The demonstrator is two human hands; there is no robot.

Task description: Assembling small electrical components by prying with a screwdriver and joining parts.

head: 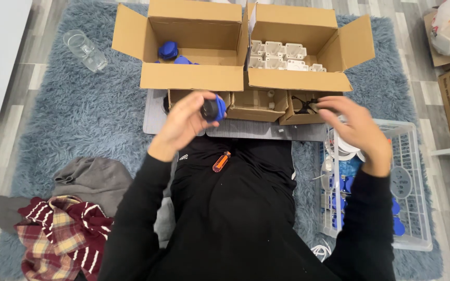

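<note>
My left hand grips a small blue and black round part, held just in front of the left cardboard box. My right hand reaches over a small open cardboard tray with dark bits in it; its fingers are curled and blurred, and I cannot tell whether they hold anything. An orange-handled screwdriver lies on my lap between the two arms.
The left box holds blue parts; the right cardboard box holds white plastic parts. A white wire basket with blue and white parts stands at my right. A clear glass lies on the grey rug. Clothes are heaped at left.
</note>
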